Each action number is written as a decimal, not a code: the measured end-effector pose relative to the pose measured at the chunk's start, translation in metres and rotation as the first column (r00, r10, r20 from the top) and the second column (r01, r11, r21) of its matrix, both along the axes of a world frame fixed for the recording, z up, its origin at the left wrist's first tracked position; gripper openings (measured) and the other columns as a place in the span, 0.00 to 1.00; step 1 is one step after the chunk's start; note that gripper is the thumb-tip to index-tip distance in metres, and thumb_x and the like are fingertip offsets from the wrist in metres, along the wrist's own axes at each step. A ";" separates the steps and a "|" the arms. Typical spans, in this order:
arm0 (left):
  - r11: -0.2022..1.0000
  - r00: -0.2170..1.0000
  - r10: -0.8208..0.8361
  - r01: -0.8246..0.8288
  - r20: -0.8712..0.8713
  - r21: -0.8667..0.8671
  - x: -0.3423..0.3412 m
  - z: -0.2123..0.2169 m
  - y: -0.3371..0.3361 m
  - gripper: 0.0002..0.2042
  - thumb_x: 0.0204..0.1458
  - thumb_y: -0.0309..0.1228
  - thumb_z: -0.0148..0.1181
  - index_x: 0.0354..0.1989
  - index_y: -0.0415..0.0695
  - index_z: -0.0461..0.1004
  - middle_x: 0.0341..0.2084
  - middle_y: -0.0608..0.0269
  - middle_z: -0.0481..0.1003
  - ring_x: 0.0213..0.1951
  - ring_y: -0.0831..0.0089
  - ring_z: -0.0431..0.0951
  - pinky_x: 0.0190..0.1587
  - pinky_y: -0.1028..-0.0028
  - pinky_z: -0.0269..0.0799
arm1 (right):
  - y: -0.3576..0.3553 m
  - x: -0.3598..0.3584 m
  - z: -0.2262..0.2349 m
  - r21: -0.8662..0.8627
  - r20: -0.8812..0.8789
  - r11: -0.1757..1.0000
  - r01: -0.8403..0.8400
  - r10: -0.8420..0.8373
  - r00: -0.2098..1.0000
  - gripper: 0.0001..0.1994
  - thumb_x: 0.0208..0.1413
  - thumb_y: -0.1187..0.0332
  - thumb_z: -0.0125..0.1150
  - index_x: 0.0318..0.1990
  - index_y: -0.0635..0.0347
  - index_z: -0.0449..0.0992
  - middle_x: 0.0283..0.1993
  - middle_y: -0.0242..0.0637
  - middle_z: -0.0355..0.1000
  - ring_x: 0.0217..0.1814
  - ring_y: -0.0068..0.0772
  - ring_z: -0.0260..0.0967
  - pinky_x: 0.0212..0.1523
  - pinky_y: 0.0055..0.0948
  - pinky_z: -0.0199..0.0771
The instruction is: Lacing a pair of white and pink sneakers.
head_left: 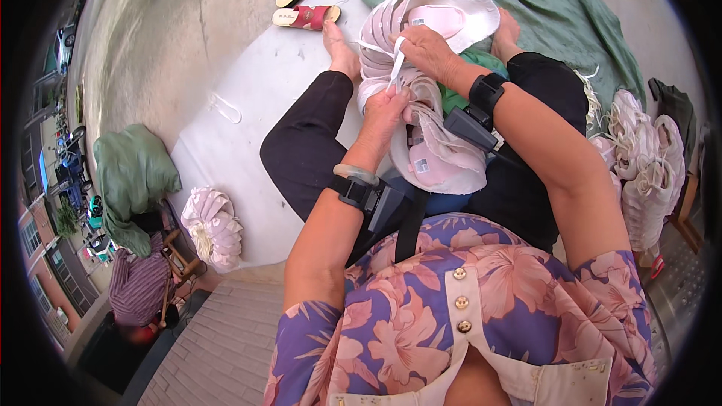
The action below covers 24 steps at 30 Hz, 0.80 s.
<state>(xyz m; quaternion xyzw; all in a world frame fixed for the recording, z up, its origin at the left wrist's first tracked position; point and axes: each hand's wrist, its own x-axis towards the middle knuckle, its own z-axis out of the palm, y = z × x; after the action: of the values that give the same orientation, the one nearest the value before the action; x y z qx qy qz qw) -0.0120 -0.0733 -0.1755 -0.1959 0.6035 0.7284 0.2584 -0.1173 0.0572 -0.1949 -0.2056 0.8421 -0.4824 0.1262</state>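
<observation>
A stack of nested, pale pink and white fabric shoe uppers (459, 158) lies across my lap, between my bent legs. A white cord (397, 56) passes over the stack and loops between my two hands. My left hand (385, 114) is closed with its fingers pinched on the cord at the near side. A little farther off and to the right, my right hand (430, 54) pinches the cord's upper part. Some of the stack is hidden beneath my hands and wrists.
A white sheet (233, 173) lies under my legs, with a loose cord loop (226, 108) on it. Bundled uppers sit at the left (212, 227) and right (643, 165). Red sandals (308, 16) stand ahead, and green cloth (511, 7) spreads at the far right. Another person in a striped top (137, 286) is at left.
</observation>
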 end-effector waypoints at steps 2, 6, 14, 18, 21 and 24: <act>0.997 0.997 -0.075 0.075 -0.027 -0.005 0.013 0.002 -0.002 0.11 0.55 0.34 0.49 0.28 0.40 0.71 0.14 0.71 0.66 0.20 0.83 0.64 0.28 0.82 0.59 | 0.004 0.009 0.009 0.014 0.048 0.982 -0.189 0.189 0.981 0.20 0.55 0.59 0.41 0.23 0.68 0.69 0.23 0.48 0.67 0.24 0.47 0.62 0.29 0.35 0.64; 0.942 0.944 -0.329 0.326 -0.021 -0.083 0.031 0.018 -0.011 0.13 0.56 0.37 0.47 0.27 0.40 0.71 0.14 0.71 0.66 0.19 0.83 0.64 0.26 0.81 0.60 | 0.014 0.042 0.022 0.116 0.013 0.934 -0.338 0.339 0.941 0.21 0.56 0.59 0.41 0.20 0.69 0.67 0.20 0.49 0.65 0.23 0.44 0.61 0.26 0.36 0.60; 0.994 0.980 -0.104 0.099 -0.168 -0.037 0.031 0.070 -0.015 0.15 0.59 0.37 0.44 0.27 0.39 0.69 0.11 0.72 0.61 0.17 0.84 0.59 0.26 0.82 0.61 | 0.020 0.018 0.057 -0.225 0.214 0.964 -0.146 0.195 0.957 0.23 0.58 0.56 0.41 0.19 0.66 0.68 0.18 0.35 0.65 0.23 0.26 0.61 0.29 0.25 0.64; 0.996 0.971 0.014 -0.035 -0.239 -0.084 0.019 0.087 -0.008 0.15 0.59 0.37 0.44 0.27 0.39 0.69 0.11 0.73 0.60 0.16 0.84 0.58 0.27 0.82 0.62 | 0.031 0.018 0.064 -0.327 0.354 0.945 0.006 0.116 0.928 0.22 0.57 0.56 0.45 0.16 0.62 0.65 0.14 0.29 0.58 0.19 0.20 0.57 0.23 0.22 0.62; 0.996 0.962 0.068 -0.083 -0.263 -0.044 0.012 0.100 -0.009 0.15 0.59 0.37 0.44 0.28 0.39 0.69 0.10 0.74 0.59 0.16 0.85 0.57 0.28 0.82 0.62 | 0.044 0.016 0.066 -0.348 0.364 0.936 0.048 0.088 0.927 0.23 0.57 0.55 0.44 0.16 0.62 0.64 0.15 0.30 0.60 0.19 0.20 0.57 0.23 0.22 0.62; 0.996 0.962 0.055 -0.072 -0.268 -0.053 0.010 0.103 -0.007 0.14 0.59 0.37 0.44 0.28 0.39 0.69 0.10 0.74 0.58 0.15 0.85 0.56 0.27 0.82 0.62 | 0.055 0.006 0.062 -0.371 0.356 0.927 0.056 0.086 0.930 0.21 0.59 0.57 0.41 0.19 0.61 0.66 0.18 0.30 0.63 0.23 0.21 0.60 0.29 0.21 0.61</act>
<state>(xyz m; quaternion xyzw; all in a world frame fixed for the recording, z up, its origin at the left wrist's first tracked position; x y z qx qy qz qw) -0.0017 -0.0804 -0.0722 -0.1234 0.6487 0.7368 0.1452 -0.1112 0.1123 -0.1333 -0.1387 0.6945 -0.6629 0.2430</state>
